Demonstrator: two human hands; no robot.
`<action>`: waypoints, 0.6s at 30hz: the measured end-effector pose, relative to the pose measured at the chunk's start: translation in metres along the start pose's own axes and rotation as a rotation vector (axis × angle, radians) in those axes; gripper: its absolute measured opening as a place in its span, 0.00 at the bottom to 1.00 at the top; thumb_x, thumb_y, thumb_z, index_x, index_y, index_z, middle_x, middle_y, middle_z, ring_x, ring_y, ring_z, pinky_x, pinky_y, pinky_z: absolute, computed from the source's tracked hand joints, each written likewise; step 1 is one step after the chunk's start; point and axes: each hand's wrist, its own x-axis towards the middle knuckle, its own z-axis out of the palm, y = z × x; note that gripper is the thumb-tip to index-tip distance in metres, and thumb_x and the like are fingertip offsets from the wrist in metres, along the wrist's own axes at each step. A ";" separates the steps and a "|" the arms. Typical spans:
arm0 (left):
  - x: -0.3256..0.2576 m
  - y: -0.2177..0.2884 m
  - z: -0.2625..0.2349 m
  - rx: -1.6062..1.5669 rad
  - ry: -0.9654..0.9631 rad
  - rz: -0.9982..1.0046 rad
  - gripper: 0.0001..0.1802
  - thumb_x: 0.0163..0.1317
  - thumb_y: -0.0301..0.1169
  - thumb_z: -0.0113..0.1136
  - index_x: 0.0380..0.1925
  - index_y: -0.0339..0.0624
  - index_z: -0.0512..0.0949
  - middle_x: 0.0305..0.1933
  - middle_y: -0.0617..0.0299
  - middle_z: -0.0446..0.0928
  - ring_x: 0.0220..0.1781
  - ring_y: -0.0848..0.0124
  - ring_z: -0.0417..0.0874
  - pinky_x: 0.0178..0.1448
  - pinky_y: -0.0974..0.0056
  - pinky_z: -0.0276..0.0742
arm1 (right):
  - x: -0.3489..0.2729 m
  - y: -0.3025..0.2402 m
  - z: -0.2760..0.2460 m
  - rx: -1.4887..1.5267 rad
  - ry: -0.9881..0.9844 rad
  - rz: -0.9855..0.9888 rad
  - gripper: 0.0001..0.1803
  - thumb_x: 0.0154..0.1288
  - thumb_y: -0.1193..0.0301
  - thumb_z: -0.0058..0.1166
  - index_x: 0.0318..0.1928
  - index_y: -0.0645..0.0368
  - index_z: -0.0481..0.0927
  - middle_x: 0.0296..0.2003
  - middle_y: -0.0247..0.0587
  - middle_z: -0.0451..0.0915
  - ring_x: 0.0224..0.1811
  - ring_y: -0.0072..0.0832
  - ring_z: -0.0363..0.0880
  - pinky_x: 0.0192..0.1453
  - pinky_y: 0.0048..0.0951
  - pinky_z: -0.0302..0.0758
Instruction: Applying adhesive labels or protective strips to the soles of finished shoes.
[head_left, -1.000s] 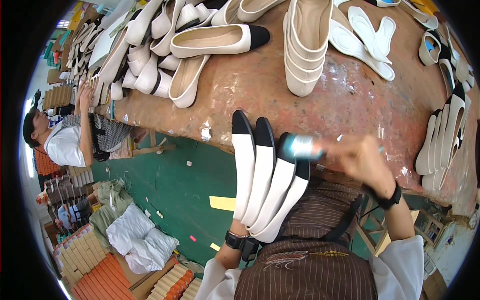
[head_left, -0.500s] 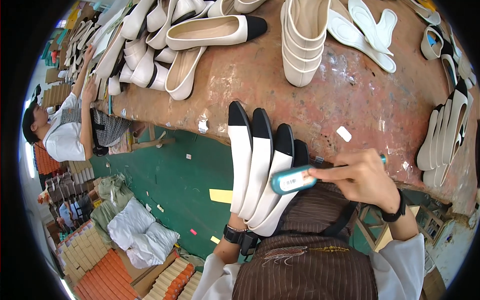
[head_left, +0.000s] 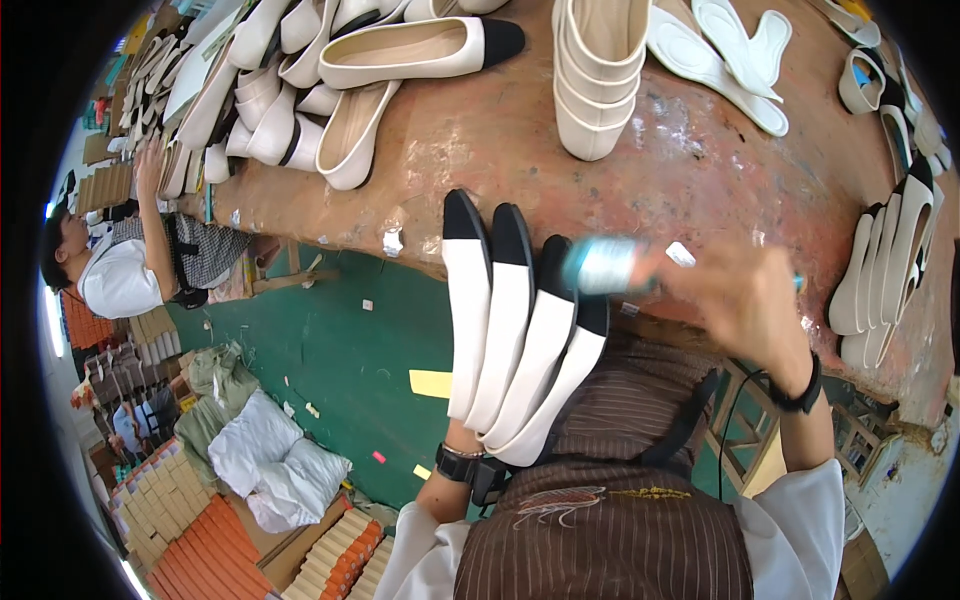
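Shoes [head_left: 503, 320], four white flats with black toe caps, fanned side by side mid-frame, toes up, heels bunched low. Left wrist [head_left: 462, 438], with black strap, runs up to the heels; left hand itself hidden by the shoes, so can't tell if spread or closed. Right hand [head_left: 745, 300], right of center, motion-blurred: fingers bent and gripping a teal paddle-shaped tool [head_left: 605, 265], other end poking out right of the knuckles. Tool's head overlaps the third shoe's toe cap in view; contact unclear, too blurred.

Behind, worn brown surface [head_left: 440, 130]: nested stack of cream shoes [head_left: 595, 135] top center, white insoles [head_left: 715, 75] upper right, loose pile of cream flats [head_left: 270, 130] upper left, another fanned shoe group [head_left: 875, 275] at right edge. Co-worker [head_left: 125, 275] at left edge, arm raised by the surface. Brown striped apron [head_left: 600, 540] along bottom.
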 end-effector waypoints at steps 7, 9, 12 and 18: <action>0.011 0.003 0.003 0.031 0.015 0.023 0.22 0.70 0.25 0.49 0.63 0.32 0.69 0.58 0.51 0.78 0.54 0.65 0.82 0.59 0.66 0.78 | 0.029 0.000 0.011 -0.104 -0.019 0.025 0.19 0.50 0.74 0.56 0.42 0.40 0.89 0.16 0.41 0.73 0.18 0.38 0.75 0.23 0.36 0.72; -0.001 0.001 -0.002 0.040 0.043 0.013 0.22 0.70 0.25 0.49 0.63 0.32 0.69 0.58 0.51 0.78 0.54 0.64 0.83 0.59 0.66 0.78 | 0.019 -0.021 0.014 0.252 -0.146 -0.061 0.19 0.50 0.74 0.55 0.41 0.40 0.89 0.15 0.40 0.73 0.16 0.37 0.75 0.22 0.37 0.71; 0.008 0.006 0.001 0.047 0.039 0.039 0.22 0.70 0.25 0.50 0.63 0.32 0.69 0.58 0.51 0.78 0.54 0.64 0.83 0.59 0.66 0.78 | 0.024 0.014 0.030 -0.007 0.025 0.099 0.20 0.48 0.76 0.56 0.41 0.40 0.90 0.16 0.40 0.75 0.16 0.35 0.74 0.22 0.35 0.71; -0.040 -0.007 0.000 0.081 0.082 0.063 0.22 0.70 0.25 0.50 0.63 0.32 0.69 0.58 0.51 0.78 0.53 0.64 0.83 0.59 0.66 0.78 | 0.038 -0.018 0.008 0.236 -0.081 -0.148 0.26 0.49 0.80 0.55 0.47 0.37 0.88 0.14 0.38 0.75 0.13 0.34 0.70 0.19 0.33 0.67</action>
